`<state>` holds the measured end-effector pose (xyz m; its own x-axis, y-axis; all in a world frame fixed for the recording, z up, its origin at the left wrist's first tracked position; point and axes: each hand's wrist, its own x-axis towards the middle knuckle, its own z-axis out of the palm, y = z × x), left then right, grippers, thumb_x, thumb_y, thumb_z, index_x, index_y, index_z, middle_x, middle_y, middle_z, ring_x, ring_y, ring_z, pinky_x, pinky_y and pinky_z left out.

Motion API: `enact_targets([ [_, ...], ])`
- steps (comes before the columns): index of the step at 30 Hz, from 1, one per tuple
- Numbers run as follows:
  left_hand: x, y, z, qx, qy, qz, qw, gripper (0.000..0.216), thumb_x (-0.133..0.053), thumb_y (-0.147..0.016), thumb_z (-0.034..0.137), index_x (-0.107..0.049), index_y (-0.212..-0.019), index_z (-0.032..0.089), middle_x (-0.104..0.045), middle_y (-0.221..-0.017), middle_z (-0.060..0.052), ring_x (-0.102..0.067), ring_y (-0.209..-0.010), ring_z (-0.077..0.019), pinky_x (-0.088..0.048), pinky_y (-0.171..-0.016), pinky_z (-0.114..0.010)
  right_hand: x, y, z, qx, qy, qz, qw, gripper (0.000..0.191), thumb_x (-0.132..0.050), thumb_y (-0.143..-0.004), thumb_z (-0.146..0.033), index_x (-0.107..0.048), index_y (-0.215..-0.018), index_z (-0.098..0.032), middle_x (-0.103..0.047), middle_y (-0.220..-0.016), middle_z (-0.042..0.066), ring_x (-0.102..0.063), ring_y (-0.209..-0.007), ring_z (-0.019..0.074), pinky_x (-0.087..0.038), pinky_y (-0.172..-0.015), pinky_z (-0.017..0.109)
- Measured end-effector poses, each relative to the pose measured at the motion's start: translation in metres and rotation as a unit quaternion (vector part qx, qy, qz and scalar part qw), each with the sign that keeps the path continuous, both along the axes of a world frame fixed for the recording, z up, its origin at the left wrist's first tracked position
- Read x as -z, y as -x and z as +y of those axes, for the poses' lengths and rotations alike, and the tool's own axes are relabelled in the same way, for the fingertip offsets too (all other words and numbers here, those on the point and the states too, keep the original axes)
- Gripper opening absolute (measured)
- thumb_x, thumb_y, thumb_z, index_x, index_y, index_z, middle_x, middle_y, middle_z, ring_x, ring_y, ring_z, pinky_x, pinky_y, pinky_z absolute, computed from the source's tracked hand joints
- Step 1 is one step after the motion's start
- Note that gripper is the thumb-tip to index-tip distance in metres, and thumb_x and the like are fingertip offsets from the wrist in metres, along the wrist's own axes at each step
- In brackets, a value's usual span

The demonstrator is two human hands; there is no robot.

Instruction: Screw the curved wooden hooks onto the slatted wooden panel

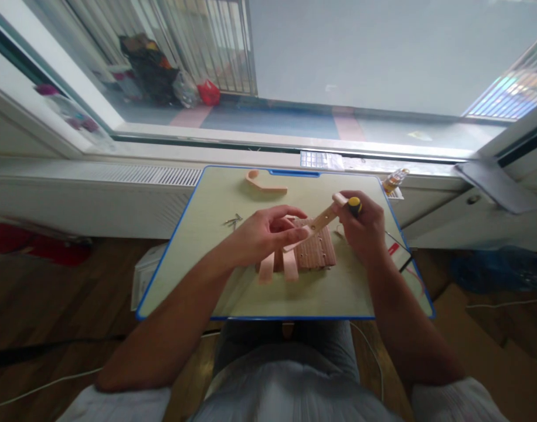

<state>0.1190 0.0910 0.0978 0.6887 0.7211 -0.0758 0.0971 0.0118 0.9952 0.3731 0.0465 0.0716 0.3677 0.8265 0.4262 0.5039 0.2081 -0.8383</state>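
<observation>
A pale wooden strip with holes and a bent end (pixel 323 219) is held at a slant over the table. My left hand (pixel 266 233) pinches its lower left end between thumb and fingers. My right hand (pixel 366 224) grips the upper end and also holds a screwdriver (pixel 354 205), whose yellow and black handle end shows; its shaft is hidden. Below the strip lies a grooved reddish-brown wooden block (pixel 319 253). Two pale wooden strips (pixel 290 266) stick out from the block's left part toward me.
A curved wooden hook piece (pixel 266 189) lies at the table's back. Several screws (pixel 234 221) are left of my left hand. The blue-edged table (pixel 189 275) stands against a windowsill, with a small bottle (pixel 394 180) beyond its right back corner. A red-marked flat item (pixel 396 251) sits at the right.
</observation>
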Motion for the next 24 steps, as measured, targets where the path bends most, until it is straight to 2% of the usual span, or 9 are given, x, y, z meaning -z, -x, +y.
enact_targets([
  [4,-0.009,0.014,-0.001,0.000,-0.111,0.047,0.993,0.049,-0.092,-0.087,0.054,-0.084,-0.123,0.022,-0.084,-0.117,-0.009,-0.075,-0.085,-0.0183,-0.057,-0.072,-0.028,0.009,-0.011,-0.002,0.019,0.028,-0.003,0.999,0.027,-0.077,-0.094,-0.048,-0.077,-0.101,-0.022,-0.065,-0.068,-0.003,-0.056,-0.062,0.0162,-0.043,-0.062,0.032],
  [6,-0.013,0.021,-0.005,0.074,-0.148,0.081,0.983,0.048,-0.094,-0.087,0.049,-0.086,-0.129,0.027,-0.086,-0.117,-0.007,-0.078,-0.092,-0.0207,-0.059,-0.078,-0.030,0.013,-0.016,0.001,-0.038,0.060,-0.001,0.997,0.033,-0.075,-0.096,-0.052,-0.078,-0.104,-0.020,-0.069,-0.073,0.000,-0.060,-0.066,0.0175,-0.045,-0.064,0.032],
  [9,-0.012,0.028,-0.008,0.174,-0.156,0.103,0.967,0.050,-0.093,-0.089,0.047,-0.084,-0.136,0.032,-0.086,-0.106,-0.004,-0.079,-0.089,-0.0208,-0.060,-0.078,-0.030,0.017,-0.018,0.009,-0.132,0.115,-0.011,0.985,0.040,-0.074,-0.095,-0.059,-0.076,-0.090,-0.020,-0.067,-0.072,0.001,-0.058,-0.068,0.0169,-0.044,-0.064,0.032],
  [10,-0.009,0.029,-0.007,0.154,-0.162,0.102,0.969,0.047,-0.091,-0.091,0.048,-0.085,-0.134,0.031,-0.086,-0.104,-0.004,-0.079,-0.088,-0.0204,-0.060,-0.078,-0.030,0.019,-0.017,0.013,-0.153,0.130,-0.018,0.979,0.043,-0.075,-0.094,-0.062,-0.074,-0.084,-0.020,-0.066,-0.071,0.000,-0.056,-0.067,0.0164,-0.043,-0.063,0.031],
  [12,0.000,0.031,-0.001,0.023,-0.192,0.092,0.977,0.039,-0.086,-0.094,0.050,-0.087,-0.127,0.028,-0.086,-0.104,-0.005,-0.078,-0.090,-0.0209,-0.061,-0.081,-0.032,0.022,-0.016,0.020,-0.190,0.155,-0.034,0.969,0.048,-0.075,-0.092,-0.066,-0.074,-0.079,-0.019,-0.065,-0.069,0.000,-0.053,-0.066,0.0156,-0.041,-0.061,0.031],
  [14,0.010,0.034,0.009,-0.145,-0.222,0.088,0.960,0.037,-0.086,-0.093,0.053,-0.088,-0.116,0.025,-0.086,-0.103,-0.007,-0.078,-0.093,-0.0232,-0.062,-0.085,-0.035,0.024,-0.014,0.029,-0.223,0.177,-0.051,0.957,0.049,-0.073,-0.093,-0.066,-0.076,-0.081,-0.018,-0.068,-0.072,0.001,-0.053,-0.066,0.0154,-0.041,-0.061,0.030],
  [16,0.020,0.039,0.019,-0.238,-0.233,0.097,0.938,0.039,-0.089,-0.088,0.054,-0.087,-0.112,0.024,-0.086,-0.104,-0.009,-0.078,-0.099,-0.0262,-0.063,-0.092,-0.039,0.026,-0.013,0.038,-0.244,0.193,-0.070,0.948,0.047,-0.073,-0.094,-0.064,-0.080,-0.088,-0.018,-0.073,-0.077,0.002,-0.056,-0.069,0.0160,-0.042,-0.063,0.030],
  [19,0.033,0.049,0.031,-0.268,-0.236,0.131,0.925,0.040,-0.089,-0.084,0.052,-0.085,-0.114,0.024,-0.086,-0.110,-0.009,-0.078,-0.107,-0.0296,-0.063,-0.099,-0.043,0.027,-0.011,0.047,-0.258,0.206,-0.097,0.939,0.043,-0.076,-0.094,-0.060,-0.084,-0.097,-0.018,-0.080,-0.086,0.004,-0.062,-0.075,0.0181,-0.046,-0.068,0.030],
  [24,0.060,0.061,0.040,-0.210,-0.272,0.171,0.923,0.043,-0.088,-0.085,0.052,-0.082,-0.117,0.024,-0.084,-0.125,-0.010,-0.075,-0.121,-0.0320,-0.058,-0.114,-0.049,0.025,-0.009,0.047,-0.253,0.216,-0.136,0.933,0.030,-0.075,-0.096,-0.045,-0.085,-0.107,-0.020,-0.083,-0.092,0.005,-0.067,-0.079,0.0199,-0.048,-0.073,0.031],
])
